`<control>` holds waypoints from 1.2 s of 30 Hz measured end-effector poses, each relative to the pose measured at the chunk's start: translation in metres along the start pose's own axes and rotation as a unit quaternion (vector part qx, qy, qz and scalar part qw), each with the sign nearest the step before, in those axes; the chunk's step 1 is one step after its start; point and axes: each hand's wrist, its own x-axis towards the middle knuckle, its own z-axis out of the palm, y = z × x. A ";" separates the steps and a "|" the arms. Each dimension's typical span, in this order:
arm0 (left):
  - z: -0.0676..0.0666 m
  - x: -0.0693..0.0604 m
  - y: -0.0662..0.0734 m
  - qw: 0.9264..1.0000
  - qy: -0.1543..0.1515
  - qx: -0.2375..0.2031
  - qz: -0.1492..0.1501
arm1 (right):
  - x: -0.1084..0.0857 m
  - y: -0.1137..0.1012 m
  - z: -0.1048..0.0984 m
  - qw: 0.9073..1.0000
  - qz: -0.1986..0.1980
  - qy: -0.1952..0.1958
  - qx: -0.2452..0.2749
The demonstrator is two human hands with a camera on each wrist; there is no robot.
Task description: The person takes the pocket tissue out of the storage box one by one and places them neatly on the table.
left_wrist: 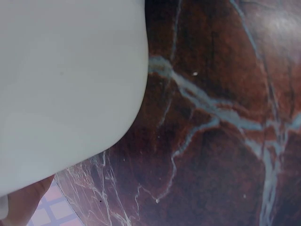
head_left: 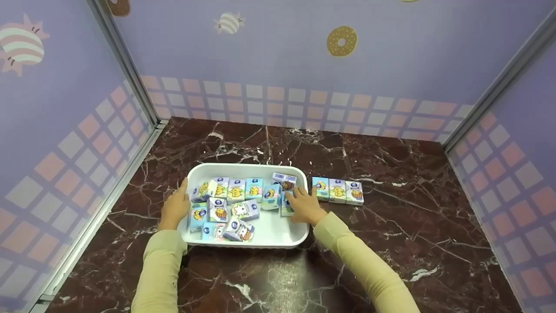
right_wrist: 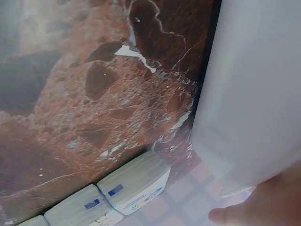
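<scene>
A white plastic tray (head_left: 265,241) holds several small tissue packs (head_left: 236,191) with cartoon prints, in blue and lilac wrappers. At the tray's left rim, my left hand (head_left: 175,208) rests against the outside wall. My right hand (head_left: 307,207) reaches over the right rim, its fingers spread on a tissue pack (head_left: 286,205) inside; they partly cover it. The right thumb (right_wrist: 230,214) sticks out straight beyond the tray wall. Just right of the tray, three tissue packs (head_left: 337,190) stand side by side in a row. The left wrist view shows only part of the left hand (left_wrist: 26,202) beneath the tray's edge.
A dark red marbled tabletop (head_left: 412,226) with white veins lies under everything. Lilac panels (head_left: 282,52) with a checked band close in the back and both sides. A metal strip (head_left: 100,208) runs along the left edge. White specks dot the surface behind the tray.
</scene>
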 end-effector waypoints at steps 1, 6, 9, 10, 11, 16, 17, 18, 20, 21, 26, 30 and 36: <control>0.000 0.000 0.000 1.000 0.001 0.001 0.001 | 0.000 0.000 0.001 1.000 0.002 0.003 -0.009; 0.000 0.000 0.000 1.000 0.003 0.003 0.004 | 0.002 -0.002 0.002 0.999 0.007 0.013 -0.034; -0.001 0.000 0.000 1.000 0.001 0.001 0.003 | 0.002 -0.002 0.002 0.999 0.008 0.012 -0.035; -0.001 0.000 0.000 1.000 0.001 0.001 0.003 | 0.002 -0.003 0.003 0.999 0.009 0.012 -0.035; -0.001 0.000 0.000 1.000 0.001 0.000 0.002 | 0.002 -0.003 0.003 0.999 0.010 0.013 -0.036; -0.001 0.000 -0.001 1.000 0.008 0.008 0.012 | 0.002 -0.004 0.006 0.998 0.013 0.034 -0.057; -0.001 0.000 -0.001 1.000 0.010 0.010 0.013 | 0.002 -0.004 0.007 0.997 0.013 0.039 -0.063; -0.001 0.000 0.000 1.000 0.011 0.012 0.014 | 0.002 -0.004 0.008 0.997 0.013 0.044 -0.068; -0.001 0.001 -0.001 1.000 0.012 0.015 0.014 | 0.003 -0.004 0.008 0.996 0.013 0.051 -0.073; -0.001 0.001 -0.001 1.000 0.012 0.015 0.014 | 0.003 -0.004 0.008 0.996 0.014 0.054 -0.072; 0.000 0.000 0.000 1.000 0.010 0.014 0.009 | 0.002 -0.003 0.009 0.996 0.011 0.070 -0.046; 0.000 -0.001 0.000 1.000 0.005 0.011 0.005 | 0.002 -0.002 0.010 0.996 0.004 0.089 -0.001; 0.000 -0.001 0.000 1.000 0.008 0.007 0.006 | 0.001 0.001 0.013 0.990 -0.011 0.131 0.060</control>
